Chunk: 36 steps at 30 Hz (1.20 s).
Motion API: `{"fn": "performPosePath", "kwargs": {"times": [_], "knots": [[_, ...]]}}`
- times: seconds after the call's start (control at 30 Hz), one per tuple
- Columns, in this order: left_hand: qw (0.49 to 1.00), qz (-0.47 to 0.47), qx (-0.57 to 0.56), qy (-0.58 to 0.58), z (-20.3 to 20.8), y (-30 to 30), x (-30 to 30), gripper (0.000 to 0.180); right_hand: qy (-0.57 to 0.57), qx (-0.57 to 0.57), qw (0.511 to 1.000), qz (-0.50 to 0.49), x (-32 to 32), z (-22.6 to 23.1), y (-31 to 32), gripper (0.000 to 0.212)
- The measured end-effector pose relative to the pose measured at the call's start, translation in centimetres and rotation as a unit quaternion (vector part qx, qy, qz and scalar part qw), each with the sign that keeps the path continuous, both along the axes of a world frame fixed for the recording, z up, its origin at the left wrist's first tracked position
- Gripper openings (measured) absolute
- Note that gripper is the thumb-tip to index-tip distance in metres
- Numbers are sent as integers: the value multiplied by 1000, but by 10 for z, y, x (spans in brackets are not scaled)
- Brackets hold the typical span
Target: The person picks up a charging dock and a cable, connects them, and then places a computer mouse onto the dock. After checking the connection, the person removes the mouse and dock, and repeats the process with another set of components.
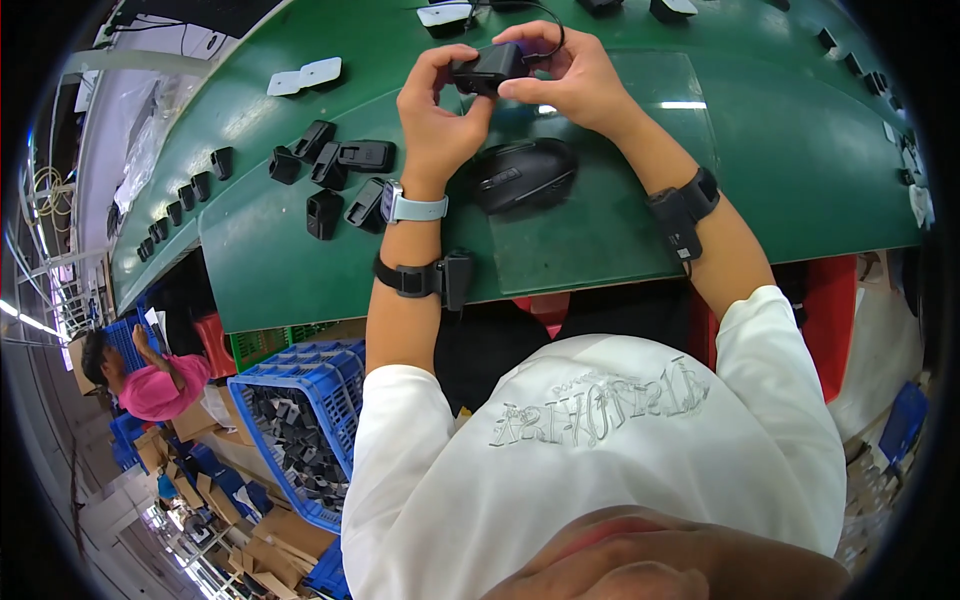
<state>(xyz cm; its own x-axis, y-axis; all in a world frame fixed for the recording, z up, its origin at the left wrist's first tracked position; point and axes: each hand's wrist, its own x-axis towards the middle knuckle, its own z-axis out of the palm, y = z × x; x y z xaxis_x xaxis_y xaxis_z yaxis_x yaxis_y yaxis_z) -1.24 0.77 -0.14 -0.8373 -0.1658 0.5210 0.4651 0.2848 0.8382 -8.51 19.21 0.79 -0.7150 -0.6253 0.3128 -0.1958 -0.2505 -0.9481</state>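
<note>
Over the green table, a small black boxy device (488,68) is held up between both my hands. My left hand (437,122) pinches its left end with thumb and fingers. At its other end, the fingers and thumb of my right hand (588,85) close in around it. A thin black cable (556,28) loops down to that end, between the right thumb and fingers; the connection itself is too small to make out. Just below the hands lies a black computer mouse (525,175). Several black plastic housings (330,168) lie loosely grouped left of my left wrist.
White flat pieces (305,76) lie at the table's far left. More black units (186,196) line the left strip. A clear sheet (640,220) covers part of the green table (790,190). A blue crate (345,400) of black parts stands below; a person in pink (165,385) is beyond.
</note>
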Motion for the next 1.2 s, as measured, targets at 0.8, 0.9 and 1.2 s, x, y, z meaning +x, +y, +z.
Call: {"fn": "performPosePath", "kwargs": {"times": [0.8, 0.9, 1.2], "knots": [[898, 156, -386, 140, 49, 0, 26, 43, -158, -100, 976, -114, -23, -24, -3, 20], [882, 246, -384, 121, 61, -48, 38, 35, -203, -151, 956, -149, -44, -30, 9, 20], [696, 569, -376, -224, 27, -361, 43, 63, -114, 43, 991, -54, -35, -14, 3, 19]]}}
